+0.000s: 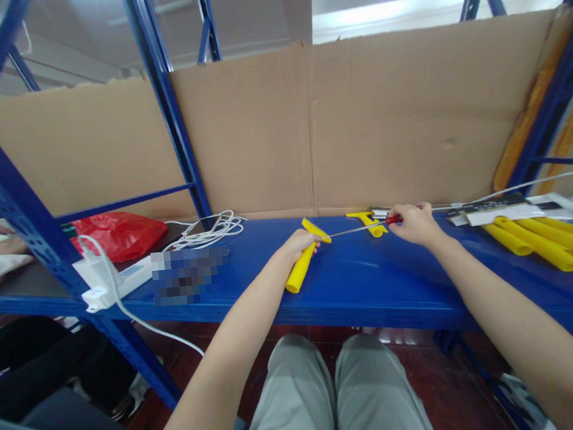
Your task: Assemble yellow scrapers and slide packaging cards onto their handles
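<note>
My left hand (303, 243) is closed around a yellow T-shaped plastic piece (298, 275), its thick tube slanting toward the shelf's front edge. In my right hand (415, 222) is a screwdriver (394, 219) with a red handle, its long thin shaft pointing left. The screwdriver's tip reaches the yellow piece beside my left fingers; whether it sits on a screw is too small to tell. Behind the shaft lies a second yellow T-shaped piece (370, 225), partly covered by the shaft.
Several yellow tubes (545, 246) and flat black-and-white packages (497, 210) lie at the right of the blue shelf (354, 296). Leftward are a white power strip (121, 279), coiled white cable (212, 229) and a red bag (118, 235). Cardboard (244, 138) stands behind. Another person's hand (6, 247) is far left.
</note>
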`<state>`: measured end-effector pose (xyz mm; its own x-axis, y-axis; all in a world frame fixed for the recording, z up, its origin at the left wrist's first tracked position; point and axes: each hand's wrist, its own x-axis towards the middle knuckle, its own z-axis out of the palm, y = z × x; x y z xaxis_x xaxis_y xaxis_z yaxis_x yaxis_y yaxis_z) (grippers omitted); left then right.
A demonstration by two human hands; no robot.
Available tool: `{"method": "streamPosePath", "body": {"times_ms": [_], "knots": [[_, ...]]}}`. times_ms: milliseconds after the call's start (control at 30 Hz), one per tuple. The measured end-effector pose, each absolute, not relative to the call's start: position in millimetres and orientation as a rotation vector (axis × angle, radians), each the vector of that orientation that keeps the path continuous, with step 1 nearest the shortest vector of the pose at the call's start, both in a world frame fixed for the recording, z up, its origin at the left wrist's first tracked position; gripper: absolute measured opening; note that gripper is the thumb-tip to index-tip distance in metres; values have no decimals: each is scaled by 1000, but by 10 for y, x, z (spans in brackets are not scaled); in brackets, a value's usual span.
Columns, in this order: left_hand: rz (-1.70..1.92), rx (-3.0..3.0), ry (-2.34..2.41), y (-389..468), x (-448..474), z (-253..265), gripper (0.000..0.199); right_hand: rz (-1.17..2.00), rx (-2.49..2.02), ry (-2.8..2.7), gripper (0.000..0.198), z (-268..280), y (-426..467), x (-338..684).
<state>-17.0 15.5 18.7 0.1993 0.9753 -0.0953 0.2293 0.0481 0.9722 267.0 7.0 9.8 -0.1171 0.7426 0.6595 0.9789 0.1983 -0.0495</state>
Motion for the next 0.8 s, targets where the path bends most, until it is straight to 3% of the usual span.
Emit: {"method": "streamPosePath", "body": {"times_ms": [800], "knots": [[857, 1351, 1191, 233, -204, 162, 22, -549, -1631, -1912, 14, 96, 69, 2674]]}}
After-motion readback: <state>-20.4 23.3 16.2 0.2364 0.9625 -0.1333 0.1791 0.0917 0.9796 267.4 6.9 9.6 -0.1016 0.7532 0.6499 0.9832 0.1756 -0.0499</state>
